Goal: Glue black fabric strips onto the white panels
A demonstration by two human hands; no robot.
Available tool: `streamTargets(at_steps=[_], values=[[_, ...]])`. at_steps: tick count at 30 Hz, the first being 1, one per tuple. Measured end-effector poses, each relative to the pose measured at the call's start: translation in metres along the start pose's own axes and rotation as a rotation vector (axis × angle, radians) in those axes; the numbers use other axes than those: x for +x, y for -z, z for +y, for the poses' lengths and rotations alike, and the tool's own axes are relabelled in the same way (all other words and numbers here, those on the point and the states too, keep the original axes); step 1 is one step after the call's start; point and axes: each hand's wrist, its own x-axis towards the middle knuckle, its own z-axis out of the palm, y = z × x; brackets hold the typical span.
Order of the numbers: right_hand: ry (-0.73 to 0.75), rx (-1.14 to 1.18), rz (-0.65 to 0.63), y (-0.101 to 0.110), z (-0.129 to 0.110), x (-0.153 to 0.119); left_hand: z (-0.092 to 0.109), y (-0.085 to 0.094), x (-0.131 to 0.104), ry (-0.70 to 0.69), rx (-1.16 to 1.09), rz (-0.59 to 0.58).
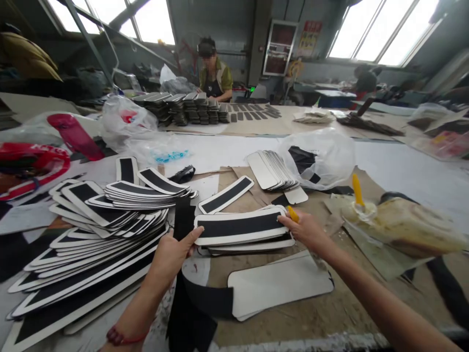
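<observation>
Bracelet (117,336) foremost, left grip (172,250) and right grip (305,228) pinch one bordered panel (240,226), lettering (41,147) on red wrapper (58,162) blurred

I log from afar: one crumpled clear plastic bag (126,122), red patch within | one glossy magenta elongated object (75,137), left of it | one co-worker in olive sleeves, dark apron (213,88), behind stacked dark flat pieces (200,108) | one silver-framed rectangular wall panel (280,48) | one red-and-yellow poster (309,38)
</observation>
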Motion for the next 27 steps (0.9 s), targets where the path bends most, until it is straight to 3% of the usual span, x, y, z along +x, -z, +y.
streamTargets(at_steps=[4, 6, 8, 10, 14, 16, 18, 22, 24, 27], values=[[-0.029, -0.181, 0.066, 0.004, 0.004, -0.004, -0.008, 0.002, 0.009, -0.019, 0.177, 0.089], [0.013, -0.233, 0.108, 0.017, 0.006, -0.017, -0.012, 0.010, 0.004, -0.053, 0.274, 0.161], [0.069, -0.136, 0.145, 0.034, 0.006, -0.034, -0.014, 0.023, -0.011, -0.051, 0.319, 0.170], [0.071, 0.040, 0.175, 0.049, 0.006, -0.053, -0.015, 0.038, -0.035, 0.025, 0.341, 0.059], [-0.057, 0.104, 0.214, 0.053, 0.009, -0.089, -0.018, 0.050, -0.090, 0.164, 0.382, -0.419], [-0.107, 0.169, 0.195, 0.043, 0.009, -0.103, -0.026, 0.040, -0.108, 0.220, 0.320, -0.485], [-0.132, 0.344, 0.195, 0.028, 0.006, -0.114, -0.038, 0.022, -0.115, 0.237, 0.250, -0.444], [-0.145, 0.849, 0.177, -0.004, -0.008, -0.127, -0.055, -0.017, -0.108, 0.309, -0.060, -0.299], [-0.146, 1.018, 0.130, -0.020, -0.014, -0.129, -0.057, -0.029, -0.103, 0.261, -0.066, -0.328], [-0.171, 1.097, 0.074, -0.042, -0.020, -0.131, -0.059, -0.037, -0.098, 0.228, -0.040, -0.393]])
